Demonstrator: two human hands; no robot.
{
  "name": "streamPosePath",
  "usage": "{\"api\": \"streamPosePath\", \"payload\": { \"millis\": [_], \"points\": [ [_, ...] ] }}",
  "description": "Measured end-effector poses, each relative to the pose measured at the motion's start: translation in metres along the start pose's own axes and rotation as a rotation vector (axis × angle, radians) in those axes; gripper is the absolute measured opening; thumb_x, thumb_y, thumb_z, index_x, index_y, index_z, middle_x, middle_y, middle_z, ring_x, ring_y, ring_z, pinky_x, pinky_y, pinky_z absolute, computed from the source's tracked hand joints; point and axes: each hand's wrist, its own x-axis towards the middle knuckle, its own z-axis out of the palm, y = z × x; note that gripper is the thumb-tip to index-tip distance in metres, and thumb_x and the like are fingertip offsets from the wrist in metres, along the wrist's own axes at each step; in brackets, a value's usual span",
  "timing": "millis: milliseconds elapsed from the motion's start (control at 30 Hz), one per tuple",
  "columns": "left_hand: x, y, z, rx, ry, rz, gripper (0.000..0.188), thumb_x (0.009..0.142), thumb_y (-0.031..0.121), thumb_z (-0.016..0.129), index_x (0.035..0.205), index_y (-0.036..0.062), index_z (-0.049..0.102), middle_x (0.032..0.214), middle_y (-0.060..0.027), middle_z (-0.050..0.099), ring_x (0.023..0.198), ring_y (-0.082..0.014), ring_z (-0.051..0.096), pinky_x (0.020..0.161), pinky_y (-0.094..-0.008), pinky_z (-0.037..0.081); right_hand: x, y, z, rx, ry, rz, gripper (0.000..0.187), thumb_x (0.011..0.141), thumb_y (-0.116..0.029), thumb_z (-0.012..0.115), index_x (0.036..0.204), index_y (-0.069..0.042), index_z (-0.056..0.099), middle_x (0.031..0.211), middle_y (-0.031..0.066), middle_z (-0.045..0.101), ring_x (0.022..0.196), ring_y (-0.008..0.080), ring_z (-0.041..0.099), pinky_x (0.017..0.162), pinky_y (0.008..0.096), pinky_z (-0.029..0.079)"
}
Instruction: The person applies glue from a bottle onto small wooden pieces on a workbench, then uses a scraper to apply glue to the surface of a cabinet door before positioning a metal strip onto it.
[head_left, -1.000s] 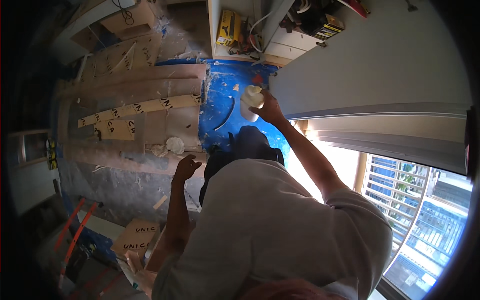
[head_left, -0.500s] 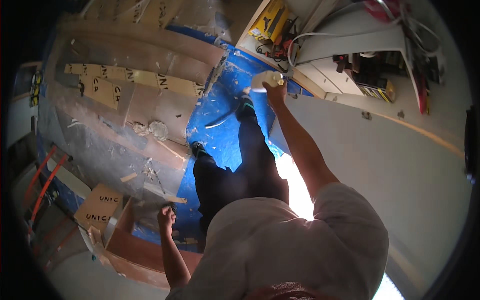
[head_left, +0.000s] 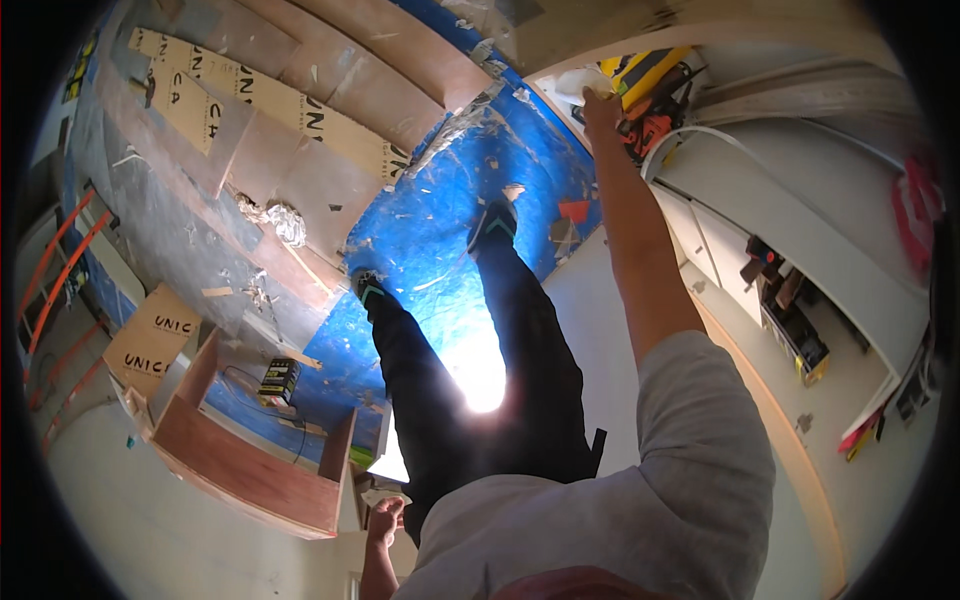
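Stretched far forward, my right hand [head_left: 603, 108] is closed around a pale, bottle-like container [head_left: 577, 84]. Its exact kind is hard to make out. Hand and container are at the opening of a cupboard, beside a yellow box [head_left: 650, 75] and an orange-and-black power tool [head_left: 652, 128]. Low on the left, my left hand [head_left: 385, 520] hangs by my hip with its fingers curled in. Nothing shows in it. A small whitish object [head_left: 384, 495] appears just beyond those fingers, and I cannot tell whether they touch.
Blue sheeting [head_left: 430, 225] covers the floor under my feet, with scraps on it. Cardboard pieces [head_left: 270, 95] and a crumpled pale lump [head_left: 288, 222] lie to the left. A reddish-brown wooden box frame [head_left: 250, 470] stands at lower left, near a black-and-yellow box [head_left: 280, 382]. White shelving [head_left: 790, 190] is at right.
My right hand has carried the pale container forward to the cupboard opening. My left hand has dropped back nearer my body. The view has turned, and the black-and-yellow box now shows.
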Motion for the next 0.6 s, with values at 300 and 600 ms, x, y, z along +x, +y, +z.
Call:
{"api": "streamPosePath", "payload": {
  "millis": [300, 600],
  "points": [
    [0.01, 0.061, 0.014, -0.163, 0.106, 0.164, 0.025, 0.101, 0.023, 0.059, 0.117, 0.0036, 0.062, 0.096, -0.0105, 0.069, 0.08, -0.0207, 0.07, 0.065, -0.0343, 0.056, 0.044, 0.037, -0.056, -0.981, -0.25, -0.862, 0.024, 0.09, -0.021, 0.063, 0.111, -0.01, 0.058, 0.09, 0.0123, 0.062, 0.083, 0.0322, 0.065, 0.069, 0.0484, 0.055],
    [0.014, 0.003, 0.067, -0.175, 0.056, 0.391, 0.022, 0.092, 0.026, 0.074, 0.095, 0.0044, 0.071, 0.079, -0.0092, 0.073, 0.071, -0.0188, 0.068, 0.068, -0.0337, 0.054, -0.162, 0.158, -0.147, -0.902, -1.221, -0.708, 0.022, 0.091, -0.03, 0.066, 0.096, -0.008, 0.065, 0.085, 0.0075, 0.063, 0.078, 0.02, 0.062, 0.069, 0.0407, 0.051]
  ]
}}
